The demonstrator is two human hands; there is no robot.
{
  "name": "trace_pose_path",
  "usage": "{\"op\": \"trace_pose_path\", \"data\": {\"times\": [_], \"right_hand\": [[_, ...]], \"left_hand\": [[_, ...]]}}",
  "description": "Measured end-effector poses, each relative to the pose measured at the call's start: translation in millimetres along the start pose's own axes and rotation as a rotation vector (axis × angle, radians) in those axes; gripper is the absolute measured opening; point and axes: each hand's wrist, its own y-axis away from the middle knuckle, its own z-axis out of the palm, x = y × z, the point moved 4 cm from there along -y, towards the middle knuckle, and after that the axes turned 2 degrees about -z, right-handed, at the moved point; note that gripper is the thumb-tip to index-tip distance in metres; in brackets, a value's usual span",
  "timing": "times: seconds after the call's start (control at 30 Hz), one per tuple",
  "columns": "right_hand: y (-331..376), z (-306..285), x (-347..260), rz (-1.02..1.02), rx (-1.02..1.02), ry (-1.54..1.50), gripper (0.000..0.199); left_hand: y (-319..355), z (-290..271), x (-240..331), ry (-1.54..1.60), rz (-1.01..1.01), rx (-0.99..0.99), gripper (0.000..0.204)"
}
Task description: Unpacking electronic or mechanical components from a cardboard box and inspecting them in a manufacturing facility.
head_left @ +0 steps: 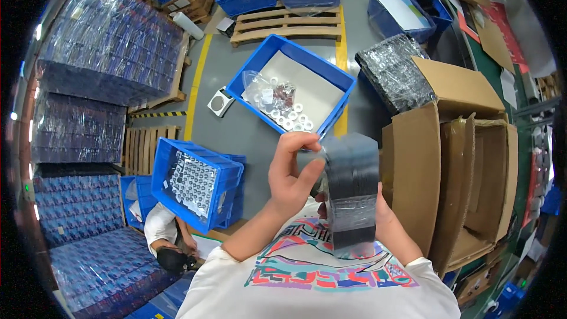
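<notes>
Lower centre, the right hand point(384, 211) grasps a glossy dark bundle point(352, 184), which could slip should that grip loosen; the left hand point(292, 172) curls alongside, whether pinching I cannot tell.

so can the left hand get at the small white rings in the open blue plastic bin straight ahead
Probably yes: the bin has no lid and several rings lie uncovered at its near side, though the left hand is at the dark film-wrapped block and depth is hard to judge.
</notes>
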Motion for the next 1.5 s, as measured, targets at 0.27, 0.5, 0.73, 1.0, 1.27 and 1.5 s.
{"op": "trace_pose_path", "data": {"times": [0.27, 0.5, 0.73, 1.0, 1.27, 1.5], "right_hand": [[3.3, -1.6, 0.6, -0.027, -0.097, -0.088, 0.098], [2.2, -3.4, 0.9, -0.058, -0.089, -0.05, 0.096], [0.7, -1.1, 0.2, -0.028, -0.01, 0.052, 0.107], [2.5, 2.2, -0.1, -0.059, 0.0, 0.117, 0.104], [2.9, 4.2, -0.6, -0.094, -0.013, 0.147, 0.101], [4.3, 4.2, 1.5, -0.078, 0.006, 0.105, 0.101]], "left_hand": [[-3.3, -1.1, 2.3, -0.161, 0.103, -0.123, 0.022], [-1.9, -1.5, 2.3, -0.155, 0.083, -0.091, 0.021], [2.1, -2.4, -2.0, -0.139, 0.042, -0.067, 0.018], [0.4, 0.7, -2.9, -0.02, 0.099, -0.082, 0.011], [2.7, 1.1, 0.0, -0.105, 0.138, -0.042, 0.014], [4.2, -0.9, -1.0, -0.106, 0.152, -0.026, 0.014]]}}
